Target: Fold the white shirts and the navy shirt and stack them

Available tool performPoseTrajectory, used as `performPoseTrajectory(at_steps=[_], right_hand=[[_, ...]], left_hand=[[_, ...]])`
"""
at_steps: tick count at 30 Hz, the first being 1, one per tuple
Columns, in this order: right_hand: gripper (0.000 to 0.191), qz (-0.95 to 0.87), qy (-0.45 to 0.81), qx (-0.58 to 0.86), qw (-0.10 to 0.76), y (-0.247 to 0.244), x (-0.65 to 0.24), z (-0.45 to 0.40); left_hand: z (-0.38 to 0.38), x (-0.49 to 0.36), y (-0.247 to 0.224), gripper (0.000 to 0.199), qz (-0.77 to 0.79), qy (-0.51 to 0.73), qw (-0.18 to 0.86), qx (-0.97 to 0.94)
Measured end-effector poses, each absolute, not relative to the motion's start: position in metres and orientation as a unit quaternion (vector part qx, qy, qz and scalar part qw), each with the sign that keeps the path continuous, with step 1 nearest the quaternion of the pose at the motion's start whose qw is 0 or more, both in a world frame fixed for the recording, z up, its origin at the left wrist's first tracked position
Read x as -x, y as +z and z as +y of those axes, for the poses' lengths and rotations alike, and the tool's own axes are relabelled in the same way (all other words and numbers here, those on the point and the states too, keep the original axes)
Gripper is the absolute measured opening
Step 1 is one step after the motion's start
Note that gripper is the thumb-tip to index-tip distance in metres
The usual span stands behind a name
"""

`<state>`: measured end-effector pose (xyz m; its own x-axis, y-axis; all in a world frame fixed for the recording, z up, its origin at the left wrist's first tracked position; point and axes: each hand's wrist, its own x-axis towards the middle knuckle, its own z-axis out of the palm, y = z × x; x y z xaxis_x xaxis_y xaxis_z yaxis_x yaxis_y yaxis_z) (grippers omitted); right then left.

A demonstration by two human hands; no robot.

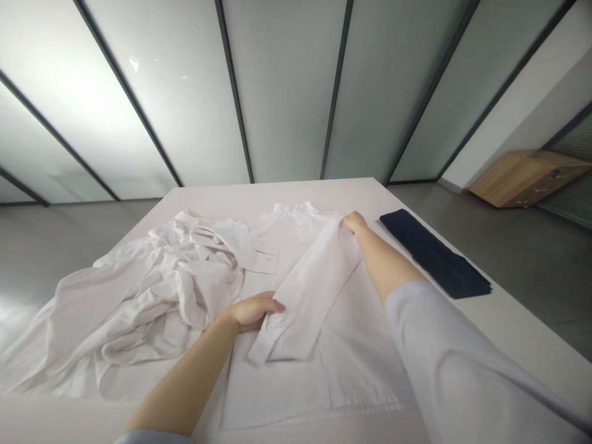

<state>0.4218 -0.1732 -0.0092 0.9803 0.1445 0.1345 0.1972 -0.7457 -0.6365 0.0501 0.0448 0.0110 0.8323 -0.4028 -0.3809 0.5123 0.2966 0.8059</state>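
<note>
The white shirt [342, 339] lies spread in the lower centre of the frame, and it appears only partly arranged: one sleeve [308, 296] is laid down across its front, while the body is flat and at full width. The left hand [256, 311] has its thumb over the cloth, pinched near the sleeve's lower end; the right hand [355, 223] is closed on the shoulder edge, well apart from it. A rumpled white heap [157, 296] at left seems not yet dealt with, and a neatly folded dark cloth [432, 253] sits near the right edge. The surface [231, 200] is bare behind the shirt and at lower right; on the left the heap hides its edge, leaving little open room there.
</note>
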Motion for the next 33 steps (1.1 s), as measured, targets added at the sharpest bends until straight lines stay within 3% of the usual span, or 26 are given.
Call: performPoseTrajectory(at_steps=[6, 9, 13, 19, 23, 27, 29, 31, 33], right_hand=[[0.037, -0.035, 0.095, 0.969, 0.227, 0.008, -0.416, -0.167], [0.028, -0.077, 0.062, 0.981, 0.165, 0.012, -0.41, -0.166], [0.034, -0.102, 0.017, 0.977, 0.184, 0.011, -0.4, -0.17], [0.04, -0.083, 0.065, 0.969, 0.225, 0.01, -0.375, -0.196], [0.056, -0.139, 0.004, 0.966, 0.219, 0.002, -0.344, -0.232], [0.051, -0.172, -0.071, 0.96, 0.207, -0.015, -0.313, -0.268], [0.047, -0.183, -0.092, 0.958, 0.201, -0.024, -0.302, -0.28], [0.044, -0.187, -0.111, 0.956, 0.197, -0.03, -0.298, -0.287], [0.042, -0.177, -0.117, 0.956, 0.202, -0.031, -0.298, -0.288]], left_hand=[[0.047, -0.049, 0.008, 0.057, 0.039, -0.28, 0.8, -0.529], [0.048, -0.049, 0.009, 0.062, 0.01, -0.292, 0.795, -0.532], [0.054, -0.051, 0.012, 0.066, -0.029, -0.302, 0.765, -0.569], [0.067, -0.053, 0.015, 0.05, -0.137, -0.407, 0.624, -0.653], [0.065, -0.048, 0.014, 0.049, -0.131, -0.391, 0.648, -0.64], [0.064, -0.041, 0.025, 0.052, -0.078, -0.364, 0.665, -0.648], [0.067, -0.039, 0.038, 0.047, -0.073, -0.382, 0.59, -0.708], [0.069, -0.037, 0.052, 0.045, -0.057, -0.377, 0.449, -0.808], [0.07, -0.037, 0.063, 0.044, -0.011, -0.286, 0.313, -0.906]])
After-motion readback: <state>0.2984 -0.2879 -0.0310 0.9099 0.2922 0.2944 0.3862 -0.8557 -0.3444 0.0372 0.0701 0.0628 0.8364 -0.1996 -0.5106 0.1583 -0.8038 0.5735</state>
